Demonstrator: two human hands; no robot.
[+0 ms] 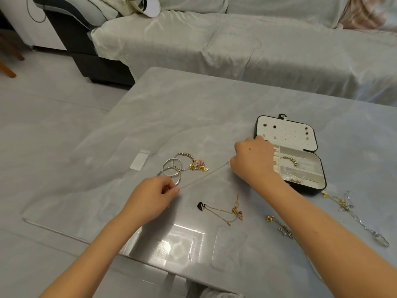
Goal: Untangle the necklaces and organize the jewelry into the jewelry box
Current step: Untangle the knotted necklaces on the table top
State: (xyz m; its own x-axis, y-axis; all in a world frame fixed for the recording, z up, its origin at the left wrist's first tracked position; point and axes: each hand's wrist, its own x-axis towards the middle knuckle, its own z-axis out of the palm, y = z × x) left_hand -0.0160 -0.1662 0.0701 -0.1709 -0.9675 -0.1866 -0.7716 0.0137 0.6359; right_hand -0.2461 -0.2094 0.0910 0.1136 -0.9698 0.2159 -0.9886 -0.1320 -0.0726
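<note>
Silver chain (204, 175) stretched taut just above table (193, 115): left hand (153, 197) fingers pinch one end, right hand (254, 161) fingers pinch the other, right beside open box (309, 191). Bangles (171, 171) just behind left hand, gold necklace (223, 211) between forearms

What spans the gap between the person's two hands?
In the head view, a thin silver chain runs straight from the left hand to the right hand.

Both forearms reach forward, left hand (150, 195) and right hand (253, 160) apart, fingers pinching a taut chain (204, 175)
</note>
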